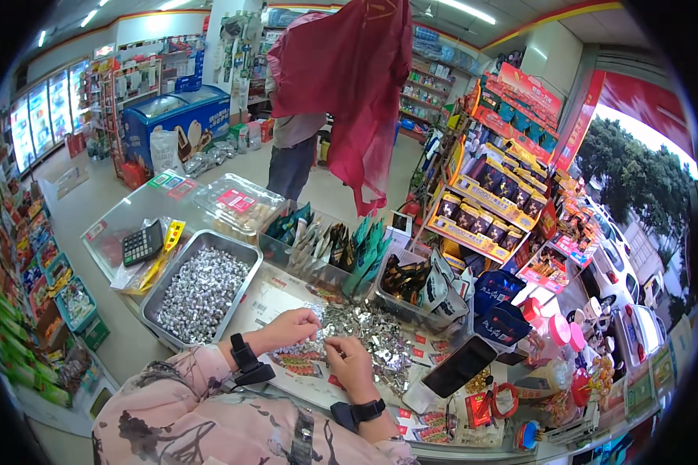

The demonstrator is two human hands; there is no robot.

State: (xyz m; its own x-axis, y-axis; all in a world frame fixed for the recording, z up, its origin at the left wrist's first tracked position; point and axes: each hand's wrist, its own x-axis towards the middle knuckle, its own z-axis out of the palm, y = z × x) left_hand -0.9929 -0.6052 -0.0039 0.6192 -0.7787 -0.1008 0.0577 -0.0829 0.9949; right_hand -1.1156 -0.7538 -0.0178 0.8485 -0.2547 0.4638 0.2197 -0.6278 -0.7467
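Note:
My left hand point(288, 327) rests on the shop counter with its fingers curled into a heap of small silver-wrapped sweets point(364, 333). My right hand point(347, 363) lies just right of it, fingers pinched on the same heap. Both wrists wear black bands, and the sleeves are pink with a flower print. A metal tray point(244, 252) full of the same silver sweets stands to the left of my left hand.
A black calculator point(143, 242) lies left of the tray. Clear boxes of packets point(329, 248) line the counter's back. A dark phone point(459, 366) lies right of the heap. A person holding up a red plastic bag point(349, 70) stands across the counter. Display racks point(496, 194) stand at right.

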